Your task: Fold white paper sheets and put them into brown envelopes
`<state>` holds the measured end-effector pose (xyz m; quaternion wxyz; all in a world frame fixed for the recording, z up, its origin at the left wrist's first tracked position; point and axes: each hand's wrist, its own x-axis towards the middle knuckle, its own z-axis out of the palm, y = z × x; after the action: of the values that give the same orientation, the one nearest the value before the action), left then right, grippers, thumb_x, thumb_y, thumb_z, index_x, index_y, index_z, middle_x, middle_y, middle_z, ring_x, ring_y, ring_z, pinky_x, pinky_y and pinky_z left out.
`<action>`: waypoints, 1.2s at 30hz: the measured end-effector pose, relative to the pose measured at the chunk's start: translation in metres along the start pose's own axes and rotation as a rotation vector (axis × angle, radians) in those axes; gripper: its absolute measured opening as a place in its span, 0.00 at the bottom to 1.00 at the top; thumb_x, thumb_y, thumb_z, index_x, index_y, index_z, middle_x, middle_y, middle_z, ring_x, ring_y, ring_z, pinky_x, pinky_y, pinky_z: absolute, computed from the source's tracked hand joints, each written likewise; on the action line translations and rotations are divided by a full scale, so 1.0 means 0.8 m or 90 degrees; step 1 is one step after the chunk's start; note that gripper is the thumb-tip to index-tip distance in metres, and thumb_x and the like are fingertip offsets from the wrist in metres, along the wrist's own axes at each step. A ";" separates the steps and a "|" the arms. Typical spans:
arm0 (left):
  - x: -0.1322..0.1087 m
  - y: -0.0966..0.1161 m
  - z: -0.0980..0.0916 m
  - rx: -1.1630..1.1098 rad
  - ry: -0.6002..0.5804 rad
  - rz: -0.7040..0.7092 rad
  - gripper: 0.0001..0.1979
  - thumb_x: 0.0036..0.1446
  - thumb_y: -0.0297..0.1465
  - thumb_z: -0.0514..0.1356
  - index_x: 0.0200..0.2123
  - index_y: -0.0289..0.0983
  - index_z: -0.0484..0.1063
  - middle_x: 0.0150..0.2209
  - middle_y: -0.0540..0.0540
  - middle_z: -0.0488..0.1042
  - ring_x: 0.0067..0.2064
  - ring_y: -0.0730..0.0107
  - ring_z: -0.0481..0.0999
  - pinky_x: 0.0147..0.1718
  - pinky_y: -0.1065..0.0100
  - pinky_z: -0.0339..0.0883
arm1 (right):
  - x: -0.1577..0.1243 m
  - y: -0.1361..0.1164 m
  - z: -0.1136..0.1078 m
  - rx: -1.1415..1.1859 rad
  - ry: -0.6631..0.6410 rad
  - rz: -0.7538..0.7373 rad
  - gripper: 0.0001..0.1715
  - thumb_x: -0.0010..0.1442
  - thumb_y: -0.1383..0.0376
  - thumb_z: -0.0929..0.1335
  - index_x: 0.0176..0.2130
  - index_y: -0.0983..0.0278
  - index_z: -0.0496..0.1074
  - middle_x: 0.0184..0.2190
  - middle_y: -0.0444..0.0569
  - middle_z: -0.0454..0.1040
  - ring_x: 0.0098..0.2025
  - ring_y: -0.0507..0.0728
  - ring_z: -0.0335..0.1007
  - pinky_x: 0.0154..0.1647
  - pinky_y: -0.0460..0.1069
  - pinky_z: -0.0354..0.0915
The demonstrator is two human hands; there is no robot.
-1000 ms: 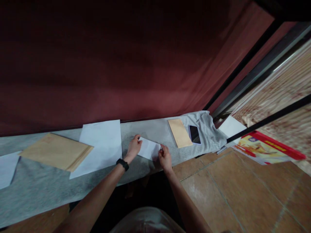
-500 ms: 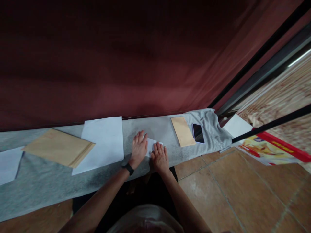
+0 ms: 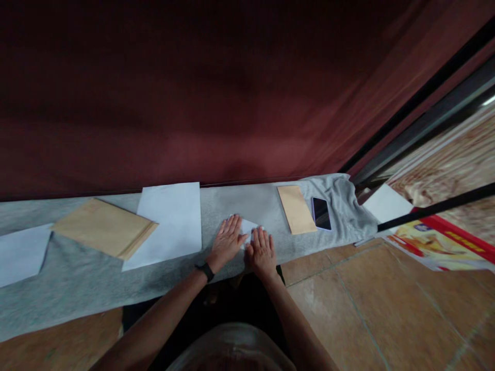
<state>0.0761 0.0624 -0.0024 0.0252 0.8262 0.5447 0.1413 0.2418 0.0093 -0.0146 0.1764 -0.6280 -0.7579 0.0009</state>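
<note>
A small folded white paper lies on the grey cloth in front of me. My left hand, with a black watch on its wrist, lies flat on the paper's left part, fingers stretched out. My right hand presses flat on its right part, fingers together and extended. The two hands are side by side, almost touching. Most of the paper is hidden under them.
A large white sheet and a stack of brown envelopes lie to the left, another white sheet at far left. To the right are a small brown envelope, a dark phone, a white sheet and a red printed poster on the tiled floor.
A second ago my fingers held the folded paper by its edges. Both hands have since laid flat on it and covered it, drawing closer together.
</note>
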 end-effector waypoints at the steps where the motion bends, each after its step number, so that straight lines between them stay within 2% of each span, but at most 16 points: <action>1: -0.001 -0.004 -0.001 0.001 0.000 -0.009 0.34 0.70 0.44 0.44 0.70 0.28 0.55 0.72 0.35 0.53 0.74 0.55 0.48 0.71 0.52 0.42 | -0.001 0.002 -0.001 -0.001 0.002 0.001 0.34 0.74 0.55 0.57 0.71 0.70 0.54 0.70 0.62 0.56 0.72 0.66 0.51 0.70 0.64 0.48; 8: -0.013 -0.019 -0.007 -0.029 0.025 -0.057 0.34 0.69 0.44 0.47 0.69 0.27 0.56 0.70 0.32 0.57 0.72 0.52 0.53 0.70 0.51 0.48 | -0.009 0.020 -0.007 0.030 -0.001 -0.007 0.33 0.74 0.57 0.58 0.70 0.71 0.56 0.69 0.64 0.58 0.71 0.65 0.53 0.70 0.63 0.51; 14: -0.054 -0.018 -0.008 -0.064 0.030 -0.075 0.35 0.66 0.43 0.53 0.69 0.27 0.56 0.70 0.29 0.55 0.72 0.47 0.54 0.68 0.48 0.51 | 0.000 0.050 -0.016 0.121 -0.016 -0.038 0.28 0.71 0.62 0.60 0.66 0.71 0.63 0.66 0.62 0.65 0.68 0.62 0.58 0.67 0.59 0.58; 19: -0.074 -0.010 -0.006 -0.073 0.042 -0.104 0.35 0.65 0.44 0.54 0.68 0.28 0.58 0.69 0.29 0.58 0.71 0.46 0.55 0.68 0.46 0.52 | 0.002 0.054 -0.018 0.101 -0.029 -0.077 0.31 0.68 0.61 0.66 0.66 0.70 0.62 0.67 0.64 0.62 0.69 0.66 0.56 0.66 0.62 0.59; 24: -0.072 -0.010 -0.007 -0.066 0.030 -0.118 0.33 0.64 0.42 0.56 0.66 0.27 0.61 0.69 0.29 0.59 0.71 0.45 0.57 0.67 0.47 0.52 | -0.007 0.048 -0.015 0.062 -0.014 -0.089 0.33 0.69 0.61 0.64 0.68 0.71 0.59 0.69 0.65 0.58 0.70 0.68 0.54 0.67 0.64 0.57; 28: -0.064 0.002 -0.012 -0.046 0.055 -0.125 0.31 0.67 0.40 0.52 0.66 0.25 0.61 0.70 0.29 0.57 0.71 0.44 0.55 0.67 0.45 0.52 | -0.012 0.040 -0.015 0.042 -0.006 -0.090 0.32 0.71 0.61 0.62 0.68 0.72 0.58 0.69 0.65 0.57 0.71 0.67 0.52 0.68 0.64 0.55; 30: -0.057 0.017 -0.014 -0.045 0.050 -0.077 0.29 0.69 0.38 0.49 0.67 0.28 0.60 0.70 0.32 0.57 0.72 0.48 0.54 0.68 0.47 0.50 | -0.016 0.034 -0.014 0.035 -0.008 -0.097 0.31 0.72 0.61 0.60 0.69 0.70 0.56 0.69 0.63 0.58 0.72 0.66 0.51 0.69 0.65 0.52; 33: -0.041 0.040 -0.012 -0.055 0.005 0.032 0.27 0.70 0.36 0.46 0.68 0.32 0.60 0.70 0.37 0.60 0.72 0.54 0.55 0.69 0.49 0.48 | -0.023 0.024 -0.011 0.027 -0.016 -0.109 0.30 0.73 0.61 0.59 0.70 0.66 0.55 0.70 0.59 0.59 0.72 0.64 0.51 0.70 0.65 0.49; 36: -0.026 0.049 -0.007 -0.042 -0.013 0.044 0.27 0.70 0.37 0.45 0.67 0.32 0.61 0.70 0.37 0.59 0.72 0.55 0.55 0.69 0.49 0.47 | -0.028 0.019 -0.010 0.024 -0.016 -0.109 0.29 0.73 0.61 0.59 0.70 0.65 0.57 0.69 0.58 0.59 0.72 0.63 0.51 0.71 0.64 0.49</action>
<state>0.1024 0.0267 0.0062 0.0532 0.8445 0.5108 0.1518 0.2618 -0.0109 -0.0162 0.1779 -0.5572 -0.8111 0.0082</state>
